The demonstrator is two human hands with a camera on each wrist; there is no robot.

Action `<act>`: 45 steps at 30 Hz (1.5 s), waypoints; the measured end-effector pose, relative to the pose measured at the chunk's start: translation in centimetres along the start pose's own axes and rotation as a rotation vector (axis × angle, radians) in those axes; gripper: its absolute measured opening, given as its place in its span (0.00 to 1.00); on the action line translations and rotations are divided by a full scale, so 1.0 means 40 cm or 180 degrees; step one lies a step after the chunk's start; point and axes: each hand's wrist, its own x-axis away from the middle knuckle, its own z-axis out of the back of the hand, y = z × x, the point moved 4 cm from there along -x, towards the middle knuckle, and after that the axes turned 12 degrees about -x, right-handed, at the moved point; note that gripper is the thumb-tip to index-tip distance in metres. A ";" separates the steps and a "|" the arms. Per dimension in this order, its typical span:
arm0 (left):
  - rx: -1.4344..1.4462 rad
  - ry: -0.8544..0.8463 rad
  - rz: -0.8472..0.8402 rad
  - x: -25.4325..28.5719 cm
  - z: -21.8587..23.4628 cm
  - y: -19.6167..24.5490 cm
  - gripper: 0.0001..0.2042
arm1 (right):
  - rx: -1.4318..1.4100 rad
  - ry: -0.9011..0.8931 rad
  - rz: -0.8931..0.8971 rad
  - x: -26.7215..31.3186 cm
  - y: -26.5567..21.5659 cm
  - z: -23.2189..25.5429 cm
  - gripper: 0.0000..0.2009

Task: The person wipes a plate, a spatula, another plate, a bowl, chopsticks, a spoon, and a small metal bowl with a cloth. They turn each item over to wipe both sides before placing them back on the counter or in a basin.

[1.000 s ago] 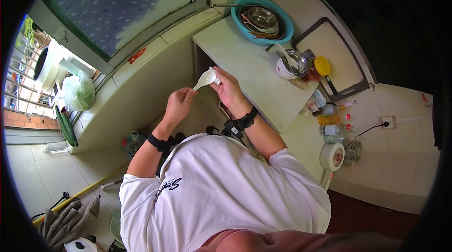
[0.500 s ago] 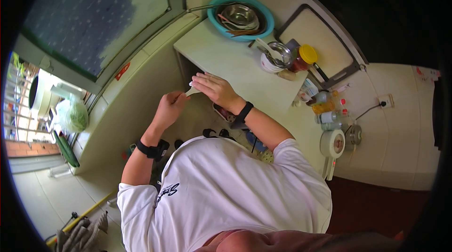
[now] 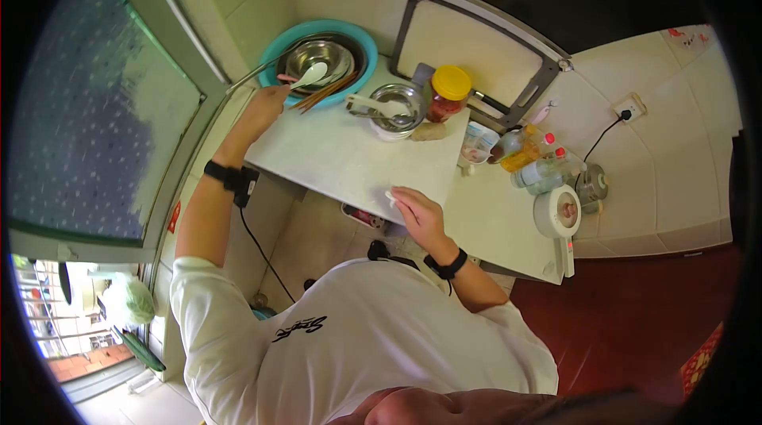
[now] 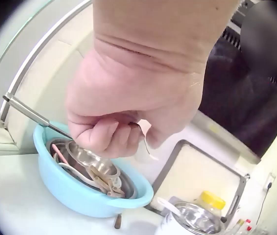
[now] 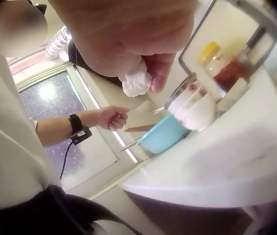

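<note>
My left hand (image 3: 258,119) pinches the handle of a white soup spoon (image 3: 312,74), its bowl over the light blue basin (image 4: 65,188) on the countertop. Inside the basin sit metal bowls (image 3: 312,57) and several wooden chopsticks (image 3: 324,95). In the left wrist view the curled fingers hide most of the spoon's handle. Nearer my body, by the counter's front edge, my right hand (image 3: 421,217) pinches a crumpled white tissue (image 5: 137,82) between thumb and fingers.
A metal bowl (image 3: 405,95) with a white spoon rests on stacked white bowls, beside a yellow-lidded jar (image 3: 451,84). Behind them leans a cutting board (image 3: 468,40). Bottles (image 3: 524,157) and a round white appliance (image 3: 556,219) line the right side. The window (image 3: 79,131) is at left.
Both hands were together at the spoon, wiping along it with the tissue. They have since parted: the left carried the spoon up to the basin, the right moved right with the tissue.
</note>
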 end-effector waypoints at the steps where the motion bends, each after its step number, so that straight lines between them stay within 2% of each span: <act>1: -0.0320 -0.0256 0.0037 -0.020 -0.019 0.063 0.19 | 0.0029 0.0116 -0.0103 0.013 0.005 0.034 0.10; 2: -0.0641 -0.0516 0.0086 -0.038 -0.040 0.104 0.18 | 0.0035 0.0142 -0.0120 0.026 0.007 0.063 0.10; 3: -0.0651 -0.0538 0.0075 -0.075 -0.062 0.100 0.18 | 0.0109 0.0286 -0.0230 0.039 0.011 0.094 0.10; 5: -0.1756 -0.0986 -0.0900 -0.178 -0.133 0.058 0.16 | 0.0183 0.0461 -0.0320 0.056 0.024 0.143 0.10; 6: -0.1917 -0.1014 -0.1277 -0.219 -0.164 0.035 0.14 | 0.0211 0.0636 -0.0373 0.067 0.031 0.164 0.10; 7: -0.1969 -0.1058 -0.1351 -0.251 -0.182 0.054 0.14 | 0.0237 0.0870 -0.0448 0.078 0.039 0.184 0.09; 9: -0.1768 -0.1398 -0.0780 -0.288 -0.200 0.035 0.13 | 0.0244 0.1007 -0.0541 0.089 0.049 0.194 0.09; 10: -0.2643 -0.1359 -0.1534 -0.302 -0.213 0.030 0.15 | 0.0249 0.1088 -0.0626 0.093 0.054 0.196 0.09; 11: -0.2672 -0.1364 -0.1590 -0.325 -0.224 0.015 0.15 | 0.0258 0.1150 -0.0626 0.093 0.057 0.195 0.09; 13: -0.2911 -0.1576 -0.1447 -0.350 -0.246 -0.005 0.18 | 0.0364 0.1281 -0.0583 0.092 0.057 0.190 0.09; 14: -0.2495 -0.1633 -0.0853 -0.370 -0.252 -0.022 0.22 | 0.0385 0.1339 -0.0588 0.087 0.057 0.185 0.09; 15: -0.2507 -0.1655 -0.0896 -0.349 -0.245 0.007 0.22 | 0.0421 0.1385 -0.0566 0.085 0.053 0.179 0.09; 17: -0.3038 -0.1434 -0.0278 -0.299 -0.201 0.076 0.26 | 0.0478 0.1446 -0.0557 0.076 0.045 0.166 0.09; 18: -0.3452 -0.1248 -0.0301 -0.319 -0.202 0.056 0.27 | 0.0472 0.1475 -0.0528 0.070 0.035 0.159 0.09; 19: -0.3444 -0.1271 -0.0325 -0.303 -0.182 0.087 0.27 | 0.0466 0.1498 -0.0503 0.066 0.029 0.152 0.09; 21: -0.3634 -0.0623 -0.0666 -0.283 -0.126 0.160 0.25 | 0.0507 0.1496 -0.0529 0.060 0.038 0.138 0.09; 22: -0.2804 -0.0014 -0.1350 -0.266 -0.114 0.186 0.21 | 0.0522 0.1482 -0.0543 0.061 0.042 0.129 0.09; 23: -0.2795 -0.0044 -0.1382 -0.246 -0.127 0.193 0.21 | 0.0544 0.1506 -0.0571 0.061 0.046 0.119 0.09; 25: -0.1612 -0.0061 -0.2009 -0.170 -0.148 0.294 0.17 | 0.0302 0.1485 -0.0756 0.055 0.057 0.100 0.09; 26: -0.1593 -0.0080 -0.2021 -0.160 -0.183 0.295 0.17 | 0.0323 0.1493 -0.0774 0.048 0.056 0.093 0.09; 28: -0.1980 -0.0079 -0.2933 -0.130 -0.275 0.296 0.14 | 0.0449 0.1453 -0.0498 0.030 0.046 0.084 0.09; 29: -0.1965 -0.0069 -0.2934 -0.130 -0.297 0.295 0.14 | 0.0464 0.1446 -0.0492 0.027 0.042 0.082 0.09; 31: -0.2855 -0.0814 -0.2344 -0.145 -0.343 0.280 0.12 | 0.0443 0.1463 -0.0415 0.023 0.031 0.084 0.10; 35: -0.2601 -0.0882 -0.2135 -0.155 -0.333 0.278 0.12 | 0.0459 0.1529 -0.0464 0.049 0.035 0.096 0.10; 38: -0.2536 -0.0805 -0.2207 -0.139 -0.307 0.284 0.12 | 0.0387 0.1466 -0.0598 0.067 0.048 0.102 0.09; 40: -0.2332 -0.0333 -0.2277 -0.130 -0.297 0.274 0.11 | 0.0280 0.1407 -0.0566 0.071 0.056 0.108 0.09; 41: -0.2339 -0.0315 -0.2245 -0.124 -0.300 0.265 0.11 | 0.0263 0.1378 -0.0551 0.071 0.058 0.112 0.09; 43: -0.2228 0.0233 -0.2467 -0.094 -0.287 0.270 0.11 | 0.0167 0.1301 -0.0457 0.065 0.060 0.119 0.10; 45: -0.2174 0.0295 -0.2492 -0.054 -0.284 0.283 0.11 | 0.0121 0.1228 -0.0458 0.063 0.072 0.127 0.10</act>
